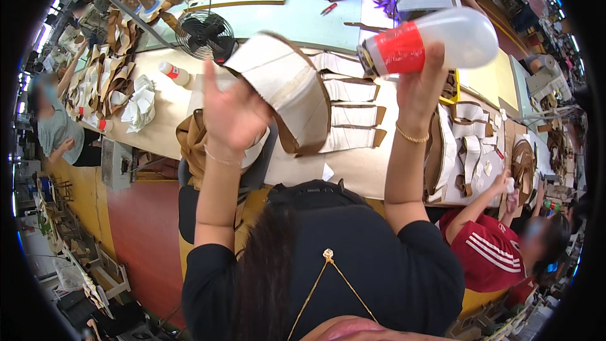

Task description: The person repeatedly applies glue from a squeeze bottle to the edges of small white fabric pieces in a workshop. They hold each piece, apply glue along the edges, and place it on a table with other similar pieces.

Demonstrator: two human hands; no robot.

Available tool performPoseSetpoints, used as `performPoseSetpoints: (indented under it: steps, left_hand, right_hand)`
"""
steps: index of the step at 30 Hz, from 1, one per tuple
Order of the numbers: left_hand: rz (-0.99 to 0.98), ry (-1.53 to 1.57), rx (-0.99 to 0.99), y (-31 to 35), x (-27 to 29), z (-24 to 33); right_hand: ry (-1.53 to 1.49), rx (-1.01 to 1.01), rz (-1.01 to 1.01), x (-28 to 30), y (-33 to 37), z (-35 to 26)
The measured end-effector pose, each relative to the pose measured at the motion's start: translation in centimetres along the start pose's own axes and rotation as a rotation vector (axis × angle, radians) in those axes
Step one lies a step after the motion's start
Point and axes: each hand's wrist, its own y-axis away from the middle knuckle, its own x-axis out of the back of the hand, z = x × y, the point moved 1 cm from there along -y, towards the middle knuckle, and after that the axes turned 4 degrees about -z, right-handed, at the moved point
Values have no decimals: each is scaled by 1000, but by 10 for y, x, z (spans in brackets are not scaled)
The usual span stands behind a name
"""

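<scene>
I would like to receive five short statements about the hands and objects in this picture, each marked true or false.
1. The right hand holds a bottle with a red label. True.
2. The bottle stands upright. False: it is tilted nearly on its side.
3. A gold bracelet is on the right wrist. True.
4. The black fan is right of the bottle. False: it is to the left.
5. The large curved piece shows white and brown. True.

The fan (205, 33) stands left of the bottle (456, 38).
</scene>
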Motion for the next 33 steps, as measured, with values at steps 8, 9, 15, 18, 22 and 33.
performPoseSetpoints:
  steps: [8,9,15,18,22,33]
  left_hand:
    - [67,-63,19,8,3,-25]
    - [33,-51,26,9,6,-25]
    - [-77,-35,60,13,12,-21]
    - [2,-100,46,15,13,-27]
    - [-56,-147,67,24,14,-31]
    - [-103,-28,97,16,-5,-39]
  right_hand:
    - [222,276,-73,-43,45,0]
    - [432,282,-265,-38,46,3]
    - [163,110,-70,-22,28,6]
    - [417,216,-234,-30,40,10]
    - [279,62,-100,-30,23,-1]
    - [470,164,-199,-40,27,-10]
